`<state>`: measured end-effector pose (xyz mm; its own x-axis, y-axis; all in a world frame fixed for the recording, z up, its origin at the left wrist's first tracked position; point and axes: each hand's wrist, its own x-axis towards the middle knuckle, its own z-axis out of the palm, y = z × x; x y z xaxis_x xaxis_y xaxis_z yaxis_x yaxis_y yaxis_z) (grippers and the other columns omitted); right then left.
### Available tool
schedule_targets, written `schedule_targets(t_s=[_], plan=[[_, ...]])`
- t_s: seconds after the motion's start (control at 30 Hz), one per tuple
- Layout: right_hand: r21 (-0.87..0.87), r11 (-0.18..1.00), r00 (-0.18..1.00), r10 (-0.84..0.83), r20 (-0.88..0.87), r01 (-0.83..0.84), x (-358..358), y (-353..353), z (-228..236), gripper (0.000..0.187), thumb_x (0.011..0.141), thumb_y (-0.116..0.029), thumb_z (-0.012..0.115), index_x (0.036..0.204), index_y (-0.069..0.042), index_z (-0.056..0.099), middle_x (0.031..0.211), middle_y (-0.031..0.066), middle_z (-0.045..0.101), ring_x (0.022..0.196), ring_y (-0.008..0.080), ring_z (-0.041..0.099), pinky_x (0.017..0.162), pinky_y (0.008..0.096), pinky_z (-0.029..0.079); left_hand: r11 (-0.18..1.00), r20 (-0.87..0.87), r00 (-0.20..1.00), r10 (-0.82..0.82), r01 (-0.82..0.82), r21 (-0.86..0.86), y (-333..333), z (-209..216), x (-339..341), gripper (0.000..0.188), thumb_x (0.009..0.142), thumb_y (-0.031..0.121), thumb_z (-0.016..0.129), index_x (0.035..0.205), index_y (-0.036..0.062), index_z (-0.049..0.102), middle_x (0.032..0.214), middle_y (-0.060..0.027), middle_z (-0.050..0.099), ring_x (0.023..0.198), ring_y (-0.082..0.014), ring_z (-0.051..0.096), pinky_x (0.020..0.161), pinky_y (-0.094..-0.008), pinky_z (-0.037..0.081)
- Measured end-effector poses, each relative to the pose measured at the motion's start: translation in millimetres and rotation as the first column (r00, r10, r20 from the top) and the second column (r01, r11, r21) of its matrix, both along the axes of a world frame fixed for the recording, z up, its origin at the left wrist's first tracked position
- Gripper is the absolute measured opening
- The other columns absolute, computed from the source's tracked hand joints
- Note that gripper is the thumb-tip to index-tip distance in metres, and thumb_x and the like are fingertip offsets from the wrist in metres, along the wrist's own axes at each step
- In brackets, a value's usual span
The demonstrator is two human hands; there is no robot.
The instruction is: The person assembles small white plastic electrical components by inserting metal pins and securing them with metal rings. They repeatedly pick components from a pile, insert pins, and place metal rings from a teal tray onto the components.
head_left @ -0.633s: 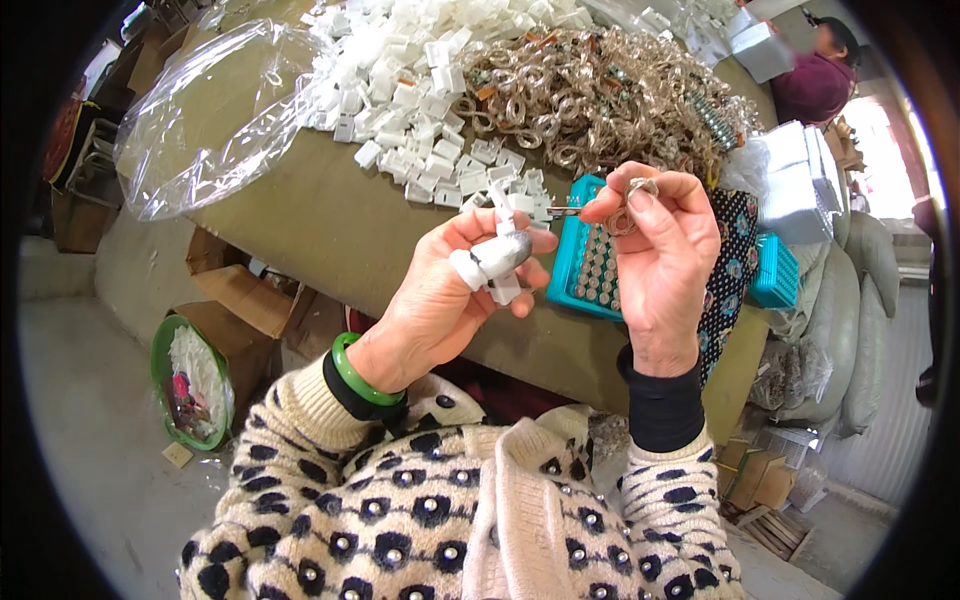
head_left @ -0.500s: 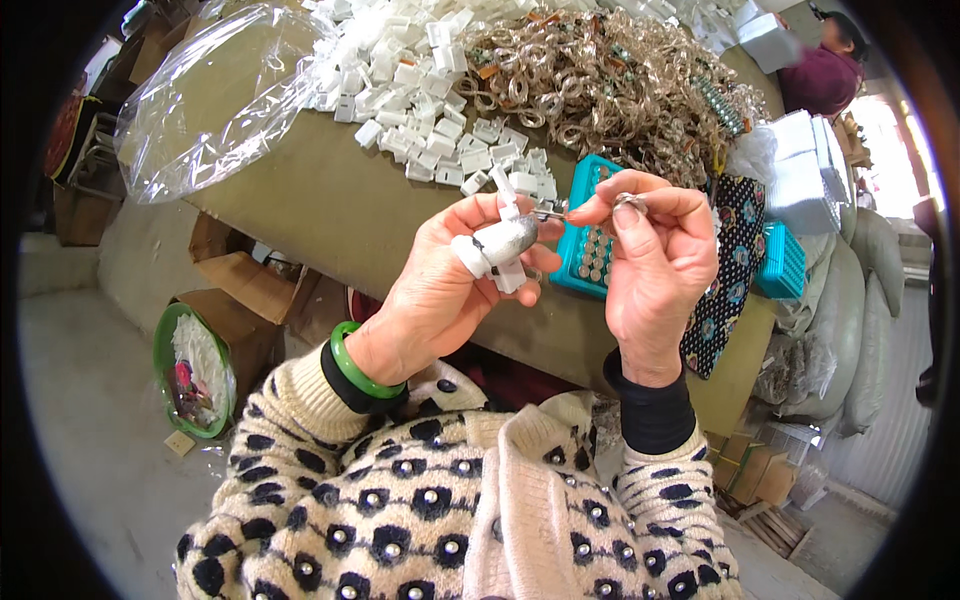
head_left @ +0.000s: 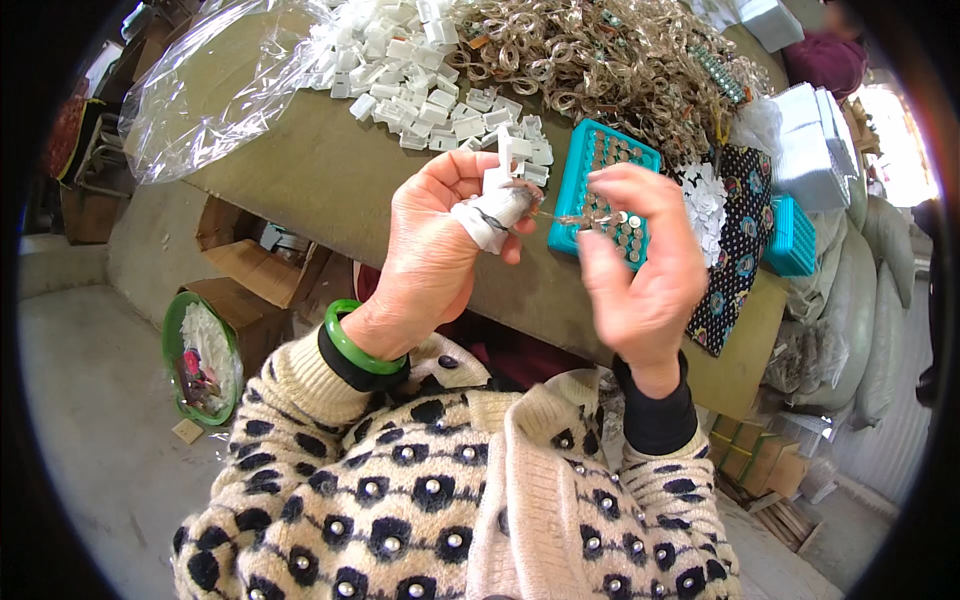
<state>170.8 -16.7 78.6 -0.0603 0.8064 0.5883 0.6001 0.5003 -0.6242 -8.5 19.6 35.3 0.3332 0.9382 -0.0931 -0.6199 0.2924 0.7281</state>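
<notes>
A green basin (head_left: 172, 362) stands on the floor; a clear bag (head_left: 215, 95) lies on the counter (head_left: 310, 175). The left hand (head_left: 430, 230), its fingers gripping a white case (head_left: 507, 152), is near a case heap (head_left: 400, 80). A thin wire (head_left: 562, 218) runs from it over a teal tray (head_left: 567, 185) of cells (head_left: 625, 240). Above the tray, the right hand (head_left: 652, 270) has thumb and forefinger spread apart. Beyond are white bits (head_left: 705, 205), a patterned cloth (head_left: 735, 275) and a teal basket (head_left: 793, 237).

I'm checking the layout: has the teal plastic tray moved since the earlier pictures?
No: the teal plastic tray keeps its place beside the heap of white plastic pieces; both shift upward as the view moves.
</notes>
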Motion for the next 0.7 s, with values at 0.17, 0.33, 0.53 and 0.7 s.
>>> schedule_targets(t_s=[0.17,0.33,0.53,0.7], plan=[[0.126,0.989,0.939,-0.115,0.324,0.077,-17.7,-2.9,-17.5,0.027,0.067,0.000,0.074,0.091,-0.004,0.062,0.089,0.0082,0.062,0.087,0.0294,0.060,0.080,0.0419,0.044,0.999,-0.057,0.998,0.035,-0.035,0.001,-7.0,-1.1,6.8,0.026,0.090,0.008,0.071,0.112,0.0013,0.058,0.098,-0.0117,0.071,0.078,-0.0137,0.066,0.058,-0.0263,0.053],[0.235,0.970,0.937,-0.140,0.318,0.065,-17.8,-0.2,-29.9,0.024,0.068,0.003,0.072,0.089,-0.004,0.060,0.082,0.0073,0.060,0.075,0.0282,0.059,0.076,0.0411,0.044,0.987,-0.207,0.968,0.144,-0.125,0.104,-12.0,-4.6,11.3,0.028,0.089,0.003,0.072,0.112,-0.0001,0.056,0.097,-0.0118,0.071,0.075,-0.0113,0.065,0.057,-0.0243,0.052],[0.282,0.955,0.950,-0.172,0.260,0.096,-25.8,-5.0,-31.9,0.027,0.071,0.012,0.069,0.092,-0.001,0.060,0.086,0.0124,0.063,0.076,0.0306,0.062,0.070,0.0391,0.049,0.945,-0.372,0.886,0.277,-0.181,0.271,-14.2,-9.0,14.3,0.029,0.088,0.003,0.073,0.112,-0.0010,0.056,0.097,-0.0110,0.072,0.076,-0.0094,0.064,0.060,-0.0229,0.051],[0.221,0.972,0.958,-0.130,0.257,0.073,-28.3,-9.6,-31.4,0.027,0.073,0.013,0.069,0.096,0.000,0.062,0.088,0.0143,0.064,0.077,0.0299,0.064,0.066,0.0355,0.052,0.992,-0.198,0.974,0.106,-0.092,0.082,-15.3,-7.3,9.0,0.025,0.090,0.005,0.070,0.112,-0.0008,0.060,0.101,-0.0113,0.071,0.076,-0.0114,0.065,0.061,-0.0253,0.053]])
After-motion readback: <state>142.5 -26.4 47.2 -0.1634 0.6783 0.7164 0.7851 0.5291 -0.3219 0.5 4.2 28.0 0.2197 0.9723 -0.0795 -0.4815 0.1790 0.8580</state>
